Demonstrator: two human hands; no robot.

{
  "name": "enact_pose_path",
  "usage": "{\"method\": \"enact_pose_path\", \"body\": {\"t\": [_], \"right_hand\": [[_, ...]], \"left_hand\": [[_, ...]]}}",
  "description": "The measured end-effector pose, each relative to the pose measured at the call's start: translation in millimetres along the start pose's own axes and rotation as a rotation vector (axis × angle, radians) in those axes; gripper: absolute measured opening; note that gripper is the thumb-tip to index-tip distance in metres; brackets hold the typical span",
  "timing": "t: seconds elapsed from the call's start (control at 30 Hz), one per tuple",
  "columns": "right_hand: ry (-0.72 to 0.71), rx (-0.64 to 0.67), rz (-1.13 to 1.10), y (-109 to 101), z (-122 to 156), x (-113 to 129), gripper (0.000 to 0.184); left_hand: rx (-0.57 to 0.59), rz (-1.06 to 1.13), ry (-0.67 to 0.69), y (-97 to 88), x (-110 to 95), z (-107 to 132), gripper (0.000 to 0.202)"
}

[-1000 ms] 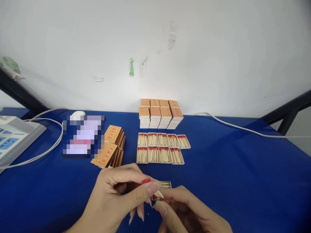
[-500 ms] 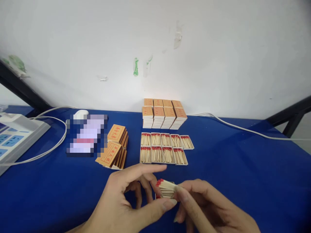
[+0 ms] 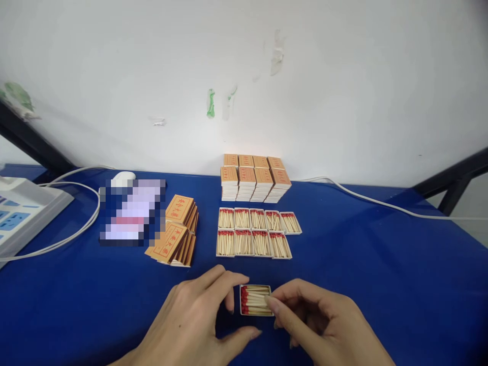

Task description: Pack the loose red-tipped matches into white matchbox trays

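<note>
A small white tray of red-tipped matches (image 3: 254, 300) lies flat on the blue table (image 3: 362, 264) near the front edge. My left hand (image 3: 198, 320) rests just left of it, fingers spread and curved, fingertips at the tray's left end, holding nothing. My right hand (image 3: 320, 320) sits on the right side, thumb and forefinger pinched against the tray's right end, touching the matches. Two rows of filled match trays (image 3: 255, 233) lie just beyond.
Stacks of orange matchboxes (image 3: 253, 178) stand by the white wall. A leaning pile of orange box sleeves (image 3: 175, 231) is at the left, beside a blurred patch. A white power strip (image 3: 23, 213) with cables is far left; a white cable (image 3: 381, 203) runs along the right.
The bundle of matches held up between my hands has gone down into the tray, which now lies flat on the table. My left hand has let go and opened.
</note>
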State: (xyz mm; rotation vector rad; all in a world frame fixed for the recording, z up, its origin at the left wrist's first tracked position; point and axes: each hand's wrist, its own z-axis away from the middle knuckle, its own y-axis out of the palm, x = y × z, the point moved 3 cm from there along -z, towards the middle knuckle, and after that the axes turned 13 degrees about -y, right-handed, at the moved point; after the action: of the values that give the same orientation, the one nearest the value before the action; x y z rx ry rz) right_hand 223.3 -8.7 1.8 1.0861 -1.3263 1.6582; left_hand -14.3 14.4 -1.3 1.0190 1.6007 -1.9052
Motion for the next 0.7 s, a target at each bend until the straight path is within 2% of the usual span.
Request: {"method": "enact_pose_path", "body": {"t": [0.27,0.53,0.7], "right_hand": [[0.004,0.027,0.016,2,-1,-7,0.033],[-0.009,-0.011,-0.017,2,-8,4,0.031],[0.007,-0.007,-0.013,0,-7,3,0.025]], "left_hand": [[0.050,0.023,0.007,0.9,1,-1,0.030],[0.037,0.033,0.036,1.7,2,0,0.029],[0.018,0.026,0.055,3.5,2,0,0.030]]}}
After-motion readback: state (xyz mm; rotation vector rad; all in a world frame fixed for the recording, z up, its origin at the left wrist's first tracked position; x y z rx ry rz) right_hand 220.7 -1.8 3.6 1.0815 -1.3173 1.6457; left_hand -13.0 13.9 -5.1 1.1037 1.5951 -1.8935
